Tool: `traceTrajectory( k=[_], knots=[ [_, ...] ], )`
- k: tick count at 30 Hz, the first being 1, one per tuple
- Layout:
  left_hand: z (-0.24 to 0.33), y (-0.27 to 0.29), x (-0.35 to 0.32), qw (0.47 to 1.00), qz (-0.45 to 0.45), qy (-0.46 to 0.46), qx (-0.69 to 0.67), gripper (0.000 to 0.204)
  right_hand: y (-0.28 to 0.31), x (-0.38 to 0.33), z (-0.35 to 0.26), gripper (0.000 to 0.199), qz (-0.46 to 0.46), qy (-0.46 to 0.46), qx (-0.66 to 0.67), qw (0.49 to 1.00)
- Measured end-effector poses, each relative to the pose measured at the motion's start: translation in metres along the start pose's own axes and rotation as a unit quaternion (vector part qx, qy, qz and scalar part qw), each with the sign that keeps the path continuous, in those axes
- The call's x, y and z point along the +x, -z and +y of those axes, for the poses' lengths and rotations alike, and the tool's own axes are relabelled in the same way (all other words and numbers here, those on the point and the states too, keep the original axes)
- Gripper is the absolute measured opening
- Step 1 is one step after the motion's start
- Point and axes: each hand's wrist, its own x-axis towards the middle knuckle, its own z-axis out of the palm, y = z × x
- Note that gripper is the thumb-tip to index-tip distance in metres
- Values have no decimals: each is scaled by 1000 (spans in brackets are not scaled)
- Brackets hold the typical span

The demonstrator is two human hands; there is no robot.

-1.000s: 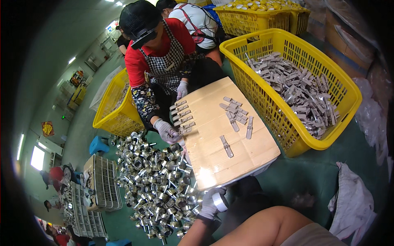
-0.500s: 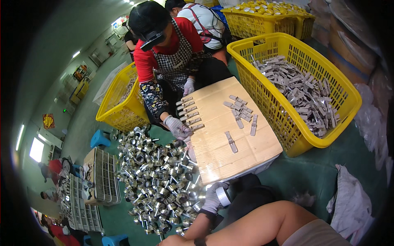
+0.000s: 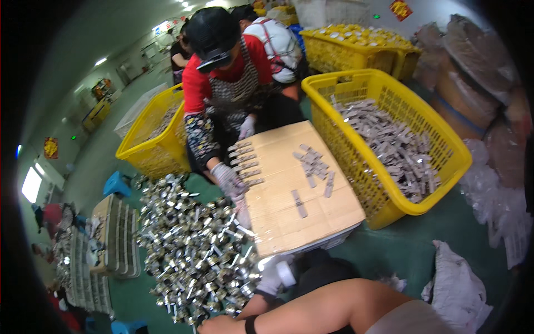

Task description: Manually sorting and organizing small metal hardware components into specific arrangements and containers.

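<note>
While the white-gloved right hand (image 3: 273,276) rests at the near edge of the heap of shiny metal parts (image 3: 189,250) in the lower centre of the frame, its fingers curl downward among the pieces. Whether they have closed on one I cannot tell, since the glove and the glare hide the grip. A bare limb with a dark band runs along the lower edge. The left hand (image 3: 214,327), if that is what ends it at the lower left, is cut by the frame, so its fingers cannot be read either.

The heap spreads across the green floor from centre left to the lower edge. It touches the near left corner of a cardboard sheet (image 3: 289,222) that lies just right of it. On the sheet, a few flat grey strips (image 3: 314,164) lie loose. A co-worker's gloved hand (image 3: 228,179) sits by a neat row of parts (image 3: 245,161) at its upper left edge. A yellow basket (image 3: 445,183) of grey strips stands against the sheet's right side.

As I judge it, picking from this tangle goes best by taking a single piece off the top rim of the heap. The fingertips should pinch its body rather than rake through, so that neighbours do not snag or scatter toward the cardboard.
</note>
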Motion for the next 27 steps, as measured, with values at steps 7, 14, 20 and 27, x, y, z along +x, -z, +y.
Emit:
traceTrajectory(
  k=[7, 14, 20, 27],
  knots=[
    [-8, 9, -1, 997, 9, -60, -39, 16, 10, -14, -16, 32, -100, 67, -48, 992],
    [-16, 8, 21, 967, 4, 62, -248, 12, -2, 4, 8, 28, -126, 17, 45, 991],
    [-14, 10, 19, 973, -4, 68, -223, 12, 22, 7, -5, 39, -224, -28, 254, 940],
    [-11, 9, 17, 979, 17, 70, -192, 13, 28, -2, -14, 26, -140, 72, 47, 986]
  ],
)
